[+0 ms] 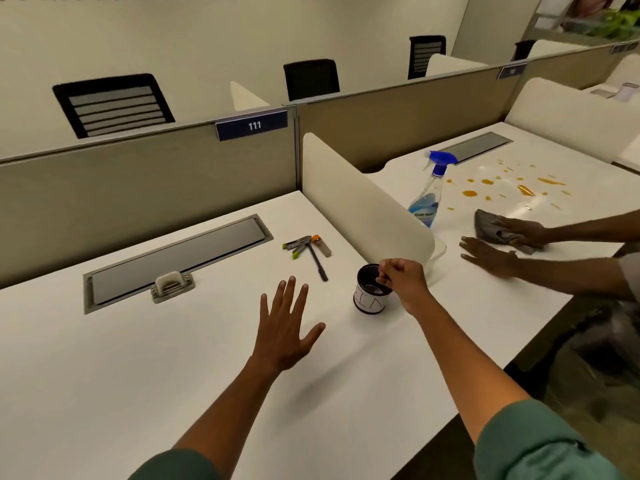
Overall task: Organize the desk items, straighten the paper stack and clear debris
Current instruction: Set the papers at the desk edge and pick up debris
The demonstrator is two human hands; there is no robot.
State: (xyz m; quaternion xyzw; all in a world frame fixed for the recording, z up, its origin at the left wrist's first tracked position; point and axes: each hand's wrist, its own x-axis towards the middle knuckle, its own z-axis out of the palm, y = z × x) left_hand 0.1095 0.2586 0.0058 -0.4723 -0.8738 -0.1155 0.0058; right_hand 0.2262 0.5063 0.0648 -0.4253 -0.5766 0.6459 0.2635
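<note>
A black-and-white cup (370,295) stands on the white desk (138,358), close to the curved side divider. My right hand (401,278) grips the cup's rim, fingers curled over its right edge. My left hand (285,327) hovers flat over the desk to the cup's left, fingers spread, holding nothing. Further back lie a black pen (318,261), a stapler-like tool with green tips (297,245) and a small orange-capped item (321,244). No paper stack is in view.
A grey cable tray (180,258) with a white clip (171,284) is set into the desk. Past the divider (363,206), another person's hands (512,240) wipe the neighbouring desk with a grey cloth (488,223) near a blue spray bottle (429,192) and orange spills (502,185).
</note>
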